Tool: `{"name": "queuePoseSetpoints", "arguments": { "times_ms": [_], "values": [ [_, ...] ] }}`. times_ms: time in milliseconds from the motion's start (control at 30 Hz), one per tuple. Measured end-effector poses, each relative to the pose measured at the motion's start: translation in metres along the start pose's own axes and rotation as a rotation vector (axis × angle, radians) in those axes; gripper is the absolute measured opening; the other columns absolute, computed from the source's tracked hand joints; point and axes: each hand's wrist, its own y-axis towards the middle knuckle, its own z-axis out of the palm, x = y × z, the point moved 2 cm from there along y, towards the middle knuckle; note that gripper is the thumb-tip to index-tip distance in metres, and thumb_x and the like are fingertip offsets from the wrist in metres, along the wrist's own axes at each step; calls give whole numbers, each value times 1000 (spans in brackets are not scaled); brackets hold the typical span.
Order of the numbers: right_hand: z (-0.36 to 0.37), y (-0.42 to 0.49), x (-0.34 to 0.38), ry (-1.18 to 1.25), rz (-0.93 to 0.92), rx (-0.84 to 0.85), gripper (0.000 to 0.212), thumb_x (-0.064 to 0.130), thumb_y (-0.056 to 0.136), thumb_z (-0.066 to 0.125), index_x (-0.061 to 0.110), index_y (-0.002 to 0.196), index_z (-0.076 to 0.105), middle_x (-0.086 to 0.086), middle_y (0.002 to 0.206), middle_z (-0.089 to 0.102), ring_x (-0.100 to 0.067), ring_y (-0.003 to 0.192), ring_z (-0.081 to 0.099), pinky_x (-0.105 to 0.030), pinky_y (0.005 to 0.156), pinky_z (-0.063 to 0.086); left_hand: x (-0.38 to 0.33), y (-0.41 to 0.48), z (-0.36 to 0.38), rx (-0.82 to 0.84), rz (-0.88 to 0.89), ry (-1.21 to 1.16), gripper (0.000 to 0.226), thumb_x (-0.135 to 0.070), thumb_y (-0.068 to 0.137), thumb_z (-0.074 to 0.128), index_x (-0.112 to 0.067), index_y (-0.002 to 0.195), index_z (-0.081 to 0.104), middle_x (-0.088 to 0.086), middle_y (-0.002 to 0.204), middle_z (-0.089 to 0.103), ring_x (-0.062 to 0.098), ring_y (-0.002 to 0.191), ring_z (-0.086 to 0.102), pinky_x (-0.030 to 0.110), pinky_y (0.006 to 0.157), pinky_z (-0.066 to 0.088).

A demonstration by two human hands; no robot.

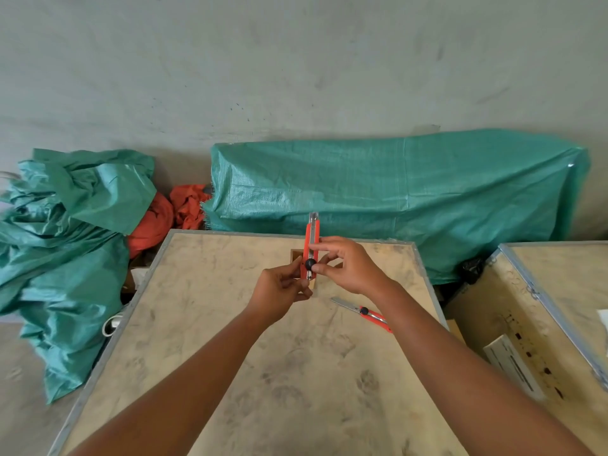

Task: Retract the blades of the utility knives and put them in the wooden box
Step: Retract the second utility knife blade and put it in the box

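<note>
I hold an orange utility knife (312,240) upright above the crate top, a short length of blade showing at its tip. My left hand (279,292) grips its lower end. My right hand (348,266) pinches the body, thumb at the black knob. Behind the knife and hands, a small wooden box (296,255) shows only in part. A second orange utility knife (365,312) lies flat on the crate top to the right, its blade extended toward the upper left and its handle partly under my right forearm.
The work surface is a plywood crate top (230,340) with metal edging. Another crate (543,311) stands at the right. Green tarps (394,192) cover things behind and at the left, with orange cloth (187,205) between them.
</note>
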Motion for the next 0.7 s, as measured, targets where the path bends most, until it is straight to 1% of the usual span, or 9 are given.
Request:
{"name": "queuePoseSetpoints", "arguments": {
  "times_ms": [67, 200, 267, 333, 400, 467, 533, 600, 700],
  "values": [
    [0, 1, 2, -7, 1, -12, 33, 13, 84, 80, 22, 115, 76, 21, 118, 58, 12, 84, 62, -5, 68, 47, -4, 1, 0, 10, 10, -7, 45, 10, 90, 57, -10, 131, 57, 23, 105, 71, 20, 70, 66, 33, 74, 62],
    [-2, 0, 8, -34, -8, -91, 21, 17, 78, 86, 13, 96, 77, 12, 108, 61, 12, 83, 61, -3, 66, 47, -6, 3, 0, 26, 19, -10, 47, 11, 90, 57, -10, 132, 57, 23, 106, 71, 19, 71, 67, 38, 78, 62],
    [-2, -1, 11, -37, -17, -92, 23, 19, 79, 86, 14, 100, 77, 11, 111, 61, 8, 84, 62, -4, 66, 48, -6, 3, -1, 30, 27, -2, 48, 12, 90, 56, -12, 131, 58, 25, 106, 70, 19, 70, 68, 40, 79, 62],
    [-3, -2, 12, -42, -23, -67, 29, 20, 81, 83, 19, 110, 77, 17, 114, 59, 3, 86, 64, -6, 67, 50, -7, 4, -3, 32, 30, -5, 49, 13, 89, 55, -12, 130, 59, 26, 106, 69, 19, 71, 68, 42, 81, 61],
    [-5, -4, 13, -44, -15, -66, 27, 19, 82, 83, 19, 108, 77, 22, 112, 56, -1, 87, 64, -7, 68, 50, -8, 5, -3, 38, 28, -12, 50, 15, 89, 54, -12, 130, 59, 25, 105, 70, 20, 72, 69, 41, 81, 61],
    [-5, -4, 14, -50, -8, -113, 19, 20, 79, 85, 16, 97, 78, 14, 110, 61, -3, 86, 64, -6, 67, 48, -9, 4, -2, 44, 28, -15, 51, 16, 89, 53, -13, 130, 59, 23, 103, 71, 21, 72, 69, 39, 80, 61],
    [-5, -4, 15, -67, -19, -148, 20, 23, 77, 86, 14, 90, 74, 4, 108, 65, -7, 87, 65, -6, 67, 48, -10, 4, -1, 55, 33, -25, 51, 16, 89, 54, -14, 129, 59, 21, 103, 72, 21, 72, 69, 39, 80, 61],
    [-4, -4, 15, -54, -30, -139, 20, 24, 79, 85, 17, 94, 73, 4, 112, 65, -7, 90, 65, -10, 67, 50, -11, 4, -1, 58, 33, -44, 49, 16, 88, 56, -10, 131, 58, 19, 103, 71, 20, 71, 69, 38, 80, 61],
    [-5, -5, 13, -27, -34, -126, 22, 22, 81, 83, 22, 102, 76, 8, 119, 63, -3, 90, 64, -24, 70, 58, -14, 4, 0, 66, 32, -59, 49, 15, 88, 58, -7, 131, 57, 18, 105, 71, 20, 72, 69, 33, 77, 61]
  ]
}}
